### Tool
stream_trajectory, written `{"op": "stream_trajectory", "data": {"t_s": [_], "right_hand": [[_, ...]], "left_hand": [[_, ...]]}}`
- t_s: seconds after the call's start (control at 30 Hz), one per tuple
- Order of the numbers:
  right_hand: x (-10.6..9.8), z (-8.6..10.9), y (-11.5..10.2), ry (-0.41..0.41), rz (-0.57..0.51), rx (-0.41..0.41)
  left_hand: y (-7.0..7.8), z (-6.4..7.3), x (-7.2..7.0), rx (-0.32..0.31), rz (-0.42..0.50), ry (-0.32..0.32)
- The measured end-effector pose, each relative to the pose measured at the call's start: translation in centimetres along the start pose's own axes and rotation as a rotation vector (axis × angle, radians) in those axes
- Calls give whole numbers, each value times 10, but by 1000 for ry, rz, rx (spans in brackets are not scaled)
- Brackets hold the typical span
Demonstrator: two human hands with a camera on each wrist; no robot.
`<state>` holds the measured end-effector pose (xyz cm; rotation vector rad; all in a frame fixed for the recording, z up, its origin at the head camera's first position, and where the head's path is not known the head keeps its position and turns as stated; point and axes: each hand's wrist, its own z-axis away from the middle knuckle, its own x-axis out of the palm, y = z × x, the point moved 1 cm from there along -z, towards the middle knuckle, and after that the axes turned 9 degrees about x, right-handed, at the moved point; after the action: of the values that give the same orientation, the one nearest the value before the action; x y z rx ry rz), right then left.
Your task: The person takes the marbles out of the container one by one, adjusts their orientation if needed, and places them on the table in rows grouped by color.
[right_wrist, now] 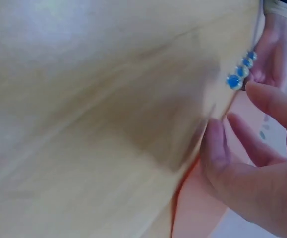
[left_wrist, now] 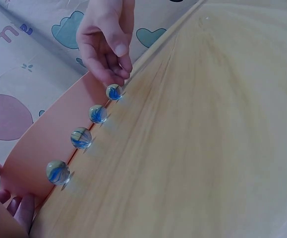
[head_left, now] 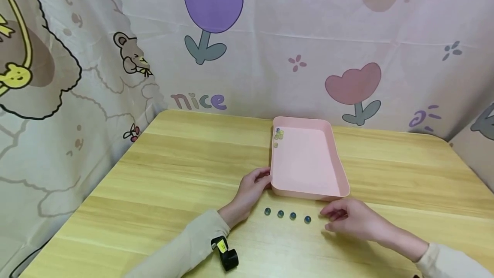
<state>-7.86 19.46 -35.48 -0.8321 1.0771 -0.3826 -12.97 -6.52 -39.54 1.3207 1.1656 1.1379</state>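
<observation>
A shallow pink tray (head_left: 308, 158) lies on the table, with several small yellowish and bluish marbles (head_left: 278, 134) along its left wall. Four-sided and rounded at the corners, it has my left hand (head_left: 248, 192) touching its near left corner, fingertips right at the wall (left_wrist: 39, 148). Several clear marbles with blue swirls (head_left: 293, 216) form a row on the wood in front of the tray. Just right of the row's last marble (head_left: 307, 219), my right hand (head_left: 356, 220) hovers with loosely bent fingers, thumb and fingertips apart, nothing between them.
The wood-grain table (head_left: 185, 158) reaches back to a printed cloth (head_left: 266, 55) with flowers and cartoon figures. On the left sleeve sits a black wrist camera (head_left: 227, 256).
</observation>
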Motion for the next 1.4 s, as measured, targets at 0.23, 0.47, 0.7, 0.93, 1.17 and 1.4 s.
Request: {"op": "stream_trajectory", "data": {"t_s": [0.23,0.47,0.7,0.93,1.17,1.4], "right_hand": [[-5,0,-13,-2,-45,-61],[-24,-4,-27,89,-23,-59],[-45,-17,-40,176,-34,22],[-56,-36,-40,176,-79,36],[-66,-54,-39,175,-88,56],[-78,-74,-37,207,-103,91]], "left_hand": [[-2,1,2,-3,19,6],[-3,5,5,-11,19,-2],[-3,4,4,-18,15,8],[-4,4,5,-17,18,10],[-1,4,4,-19,5,16],[2,2,2,2,6,10]]}}
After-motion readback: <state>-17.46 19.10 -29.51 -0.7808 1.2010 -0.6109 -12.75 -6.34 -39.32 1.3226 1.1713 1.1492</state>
